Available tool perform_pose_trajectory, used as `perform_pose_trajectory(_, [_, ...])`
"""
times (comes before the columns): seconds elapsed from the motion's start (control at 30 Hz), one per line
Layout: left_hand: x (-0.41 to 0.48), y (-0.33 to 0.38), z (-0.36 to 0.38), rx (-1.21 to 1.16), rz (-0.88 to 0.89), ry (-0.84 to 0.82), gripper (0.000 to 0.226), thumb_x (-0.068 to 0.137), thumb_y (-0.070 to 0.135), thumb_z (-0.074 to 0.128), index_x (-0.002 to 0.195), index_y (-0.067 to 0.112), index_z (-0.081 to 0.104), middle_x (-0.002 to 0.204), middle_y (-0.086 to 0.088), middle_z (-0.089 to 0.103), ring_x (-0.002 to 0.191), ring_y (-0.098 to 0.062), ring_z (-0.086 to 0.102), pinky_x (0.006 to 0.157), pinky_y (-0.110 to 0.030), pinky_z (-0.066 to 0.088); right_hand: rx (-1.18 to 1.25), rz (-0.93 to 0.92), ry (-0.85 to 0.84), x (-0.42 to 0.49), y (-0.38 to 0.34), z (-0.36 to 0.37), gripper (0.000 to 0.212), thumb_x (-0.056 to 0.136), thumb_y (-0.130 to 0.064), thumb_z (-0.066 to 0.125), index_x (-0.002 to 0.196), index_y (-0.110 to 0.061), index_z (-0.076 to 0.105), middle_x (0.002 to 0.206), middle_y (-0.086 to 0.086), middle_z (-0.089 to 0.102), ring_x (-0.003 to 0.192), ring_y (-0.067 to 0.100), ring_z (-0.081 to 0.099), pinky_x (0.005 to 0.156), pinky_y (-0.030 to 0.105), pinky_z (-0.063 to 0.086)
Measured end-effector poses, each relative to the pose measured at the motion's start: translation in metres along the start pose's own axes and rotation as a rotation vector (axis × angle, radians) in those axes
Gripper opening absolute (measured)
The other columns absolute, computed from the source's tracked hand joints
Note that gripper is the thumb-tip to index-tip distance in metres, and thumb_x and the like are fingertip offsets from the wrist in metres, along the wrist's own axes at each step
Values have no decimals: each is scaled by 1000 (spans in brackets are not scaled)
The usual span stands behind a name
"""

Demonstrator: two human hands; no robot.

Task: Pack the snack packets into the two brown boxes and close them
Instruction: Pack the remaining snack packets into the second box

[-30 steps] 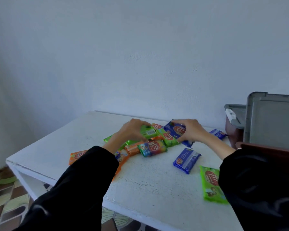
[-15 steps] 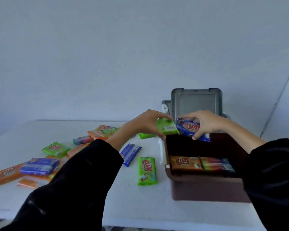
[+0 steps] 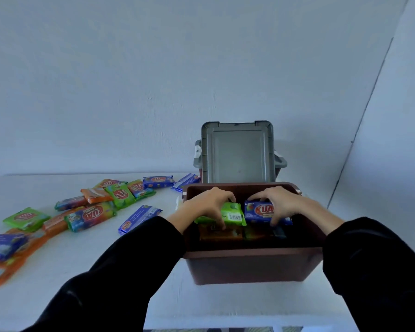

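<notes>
The brown box point(image 3: 249, 264) stands open on the white table point(image 3: 94, 255), with its grey lid point(image 3: 237, 154) upright behind it. Inside the box, the left hand point(image 3: 209, 202) grips a green packet point(image 3: 233, 213) with the fingers curled over its top. Just beside it, the right hand point(image 3: 278, 202) holds a blue packet point(image 3: 259, 210) in the same way, fingers closed around its edges. Both packets are above other packets point(image 3: 221, 233) that lie at the bottom of the box. To the left, many loose packets point(image 3: 91, 212) in green, orange and blue are spread on the table. Another blue packet point(image 3: 139, 218) lies near the left sleeve point(image 3: 120, 271). Behind all is a pale wall point(image 3: 153, 80).
</notes>
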State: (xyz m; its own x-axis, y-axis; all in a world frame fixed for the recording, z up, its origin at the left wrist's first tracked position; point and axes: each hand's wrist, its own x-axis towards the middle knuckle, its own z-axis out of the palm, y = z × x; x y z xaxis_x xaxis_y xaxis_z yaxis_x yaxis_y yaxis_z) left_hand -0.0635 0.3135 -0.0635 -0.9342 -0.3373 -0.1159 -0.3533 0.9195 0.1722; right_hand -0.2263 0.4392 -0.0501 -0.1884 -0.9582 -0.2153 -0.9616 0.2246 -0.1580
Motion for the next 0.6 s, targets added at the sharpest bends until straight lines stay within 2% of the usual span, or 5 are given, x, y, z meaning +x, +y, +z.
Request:
perform_pose_trajectory(0.13, [11, 4, 17, 73, -13, 4, 77, 63, 25, 83, 130, 17, 44, 129, -5, 52, 120, -24, 45, 100, -37, 38, -83, -7, 0, 8, 12, 19, 87, 61, -15, 81, 138, -22, 41, 132, 4, 48, 119, 21, 47, 97, 31, 43])
perform_pose_trajectory(0.4, [18, 4, 31, 193, -15, -69, 78, 66, 28, 81, 132, 18, 40, 129, -6, 49, 119, -23, 45, 95, -38, 41, -101, -34, -54, 21, 23, 35, 82, 68, -14, 78, 140, -21, 39, 136, 4, 47, 124, 21, 45, 102, 32, 40])
perform_pose_trajectory(0.47, [19, 4, 33, 224, -10, -88, 81, 66, 30, 81, 133, 18, 38, 130, -6, 49, 120, -24, 45, 95, -39, 42, -93, -37, -67, 22, 25, 36, 82, 68, -12, 77, 140, -21, 38, 136, 4, 47, 123, 21, 46, 96, 29, 44])
perform_pose_trajectory(0.53, [19, 5, 35, 251, -3, -105, 84, 64, 32, 82, 134, 17, 38, 130, -7, 49, 119, -24, 46, 94, -40, 43, -93, -40, -74, 23, 25, 36, 82, 70, -9, 76, 141, -22, 37, 135, 4, 47, 120, 21, 49, 79, 22, 46])
perform_pose_trajectory(0.6, [20, 6, 35, 277, 8, -108, 86, 63, 33, 82, 135, 15, 39, 130, -7, 48, 119, -25, 46, 94, -39, 42, -99, -47, -78, 23, 25, 37, 83, 70, -8, 75, 141, -22, 36, 135, 4, 46, 117, 21, 51, 70, 19, 45])
